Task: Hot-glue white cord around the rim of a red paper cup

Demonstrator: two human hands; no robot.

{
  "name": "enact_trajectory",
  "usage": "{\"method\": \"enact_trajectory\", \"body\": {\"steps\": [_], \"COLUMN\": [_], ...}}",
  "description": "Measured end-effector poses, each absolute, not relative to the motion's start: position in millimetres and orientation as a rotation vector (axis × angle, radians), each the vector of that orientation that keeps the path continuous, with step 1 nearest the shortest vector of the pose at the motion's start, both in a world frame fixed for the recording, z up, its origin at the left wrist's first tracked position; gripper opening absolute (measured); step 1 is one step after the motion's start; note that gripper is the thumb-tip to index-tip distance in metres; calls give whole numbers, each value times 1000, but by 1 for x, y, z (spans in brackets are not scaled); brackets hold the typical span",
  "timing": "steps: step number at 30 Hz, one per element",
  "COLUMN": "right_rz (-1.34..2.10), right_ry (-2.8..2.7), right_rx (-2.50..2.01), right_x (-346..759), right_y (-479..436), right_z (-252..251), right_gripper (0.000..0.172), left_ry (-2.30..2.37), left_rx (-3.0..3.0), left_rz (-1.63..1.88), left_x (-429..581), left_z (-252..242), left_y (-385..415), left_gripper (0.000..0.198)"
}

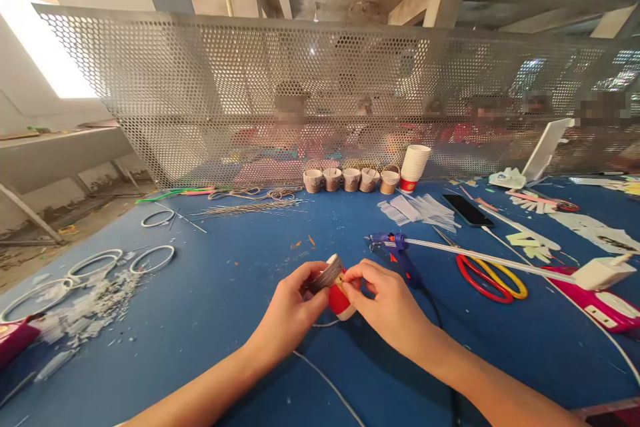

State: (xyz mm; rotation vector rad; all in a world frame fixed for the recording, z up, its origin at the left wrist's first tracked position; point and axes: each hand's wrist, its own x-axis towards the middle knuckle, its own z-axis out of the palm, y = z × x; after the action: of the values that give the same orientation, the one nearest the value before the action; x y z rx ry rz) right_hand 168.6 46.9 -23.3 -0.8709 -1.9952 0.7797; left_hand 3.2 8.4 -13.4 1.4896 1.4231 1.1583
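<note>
Tilted on its side above the blue table, a red and white paper cup (pixel 341 303) has grey cord (pixel 327 277) wound round part of its wall. My left hand (pixel 295 303) is closed round the corded part, thumb pressed on the near side. Fingertips of my right hand (pixel 377 290) pinch together against the cup's right side, where the cord meets the red print; whether they hold the cord there is hidden. A loose length of pale cord (pixel 325 377) trails from below the cup toward the front edge. Just beyond my right hand lies a blue glue gun (pixel 395 243) with a long glue stick.
Several small cord-covered buckets (pixel 351 179) and a stack of paper cups (pixel 415 165) stand before a perforated metal screen (pixel 200 93). Scissors (pixel 487 278), a phone (pixel 467 210) and a power strip (pixel 600 303) lie right. White rings (pixel 153 259) and scraps lie left. People sit behind the screen.
</note>
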Motion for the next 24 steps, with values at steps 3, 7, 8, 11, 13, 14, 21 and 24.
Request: {"method": "enact_trajectory", "body": {"steps": [3, 7, 8, 11, 13, 14, 21, 24], "right_rz": [463, 292, 267, 224, 216, 216, 241, 256], "right_ry": [-2064, -2074, -2072, -2064, -2063, -2065, -2078, -2084], "right_rx": [-782, -737, -736, -727, -726, -727, -725, -731], "right_x": [170, 170, 170, 169, 169, 169, 172, 173], "right_y": [46, 45, 45, 45, 44, 44, 43, 42], "right_z": [-24, -24, -23, -23, -22, -22, -22, -23], "right_gripper": [12, 14, 14, 15, 15, 15, 14, 13], "left_ry": [1349, 1335, 1332, 1317, 1309, 1306, 1330, 1327], "left_rx": [1390, 1344, 1341, 1342, 1342, 1341, 1337, 1349], "left_rz": [1144, 1082, 1070, 1058, 1067, 1078, 1158, 1164], "left_x": [5, 8, 9, 10, 11, 11, 11, 11], "left_z": [-8, -4, -4, -3, -2, -2, -2, -2], "left_y": [6, 2, 2, 1, 1, 1, 1, 0], "left_gripper": [30, 30, 30, 30, 28, 27, 17, 16]}}
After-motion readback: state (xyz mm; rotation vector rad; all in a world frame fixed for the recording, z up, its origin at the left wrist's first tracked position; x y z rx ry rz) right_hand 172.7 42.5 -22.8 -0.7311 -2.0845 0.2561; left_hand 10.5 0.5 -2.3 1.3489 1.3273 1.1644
